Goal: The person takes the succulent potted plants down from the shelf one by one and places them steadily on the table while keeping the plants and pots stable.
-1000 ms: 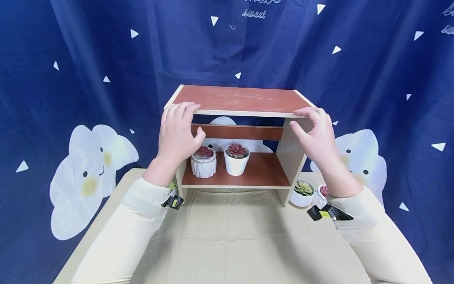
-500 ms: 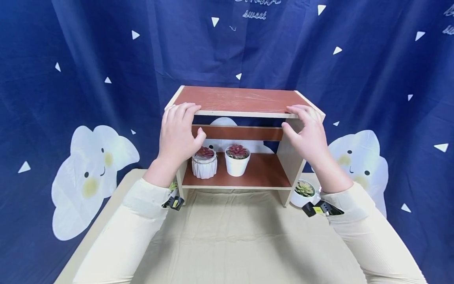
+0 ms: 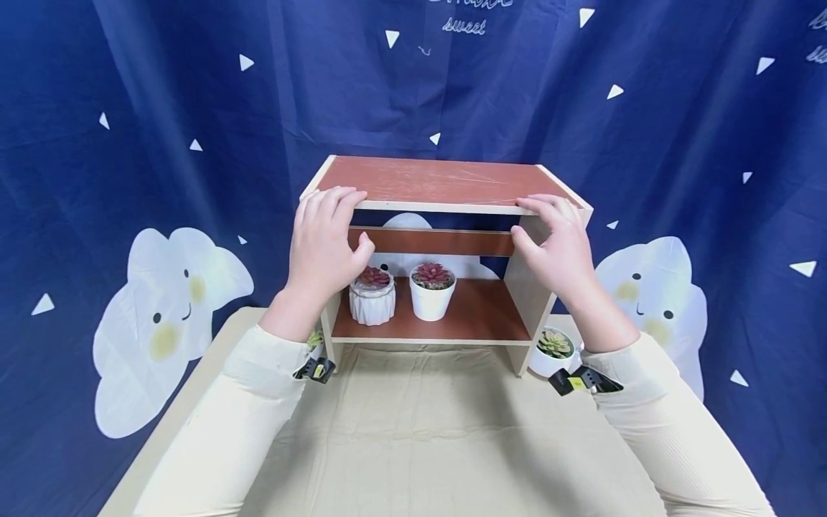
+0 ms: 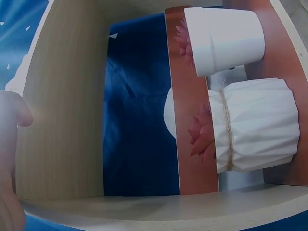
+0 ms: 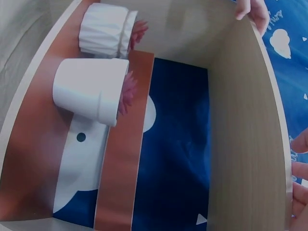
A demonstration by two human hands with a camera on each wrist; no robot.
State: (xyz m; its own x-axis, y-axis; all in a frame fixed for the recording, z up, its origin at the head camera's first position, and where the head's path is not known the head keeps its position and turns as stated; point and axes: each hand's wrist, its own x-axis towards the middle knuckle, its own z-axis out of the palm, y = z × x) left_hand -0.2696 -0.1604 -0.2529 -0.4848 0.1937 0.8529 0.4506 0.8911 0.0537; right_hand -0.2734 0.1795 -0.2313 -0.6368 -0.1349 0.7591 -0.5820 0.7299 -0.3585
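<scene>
A small wooden shelf (image 3: 439,179) with a red-brown top and pale edges stands on the table. My left hand (image 3: 325,240) rests its fingers over the front edge of the top at the left, thumb held apart below. Over the right part of that edge lie the fingertips of my right hand (image 3: 555,240), its thumb also spread away. Inside, on the lower board, sit a white fluted pot (image 4: 255,125) tied with twine and a smooth white pot (image 5: 89,89), each with a red succulent. Neither hand touches the pots.
Right of the shelf, a round white pot with a green succulent (image 3: 553,345) stands on the beige tablecloth (image 3: 413,431); another pale pot is mostly hidden behind my wrist. A green plant (image 3: 315,339) shows at the shelf's left. Behind hangs a blue curtain (image 3: 362,93) with clouds.
My right hand has slid left along the shelf's top front edge, from the corner inward. My left hand, the shelf and the pots have stayed put.
</scene>
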